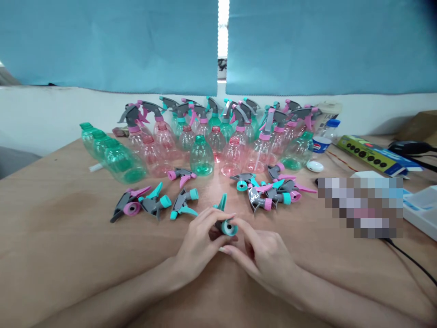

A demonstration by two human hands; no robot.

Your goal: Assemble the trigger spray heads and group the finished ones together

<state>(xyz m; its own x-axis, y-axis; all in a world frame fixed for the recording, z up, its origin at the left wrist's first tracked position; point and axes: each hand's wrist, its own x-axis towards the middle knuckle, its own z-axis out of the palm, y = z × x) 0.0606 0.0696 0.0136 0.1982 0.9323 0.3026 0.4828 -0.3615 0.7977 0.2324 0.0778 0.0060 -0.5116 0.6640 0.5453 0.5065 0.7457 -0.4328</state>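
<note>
My left hand is closed around a grey and teal trigger spray head, its open collar turned towards me. My right hand curls in from the other side, with its index fingertip on the collar and its thumb just below. Loose grey spray heads with teal or pink parts lie beyond my hands, one group including a pink-collared head on the left and another including a head on the right. Behind them stand open bottles, such as a green bottle and a pink bottle.
Several bottles with spray heads fitted, one being a pink bottle, stand at the back before blue curtains. To the right are a white oval case, a blue cup, a green box and a blurred-out object with a cable.
</note>
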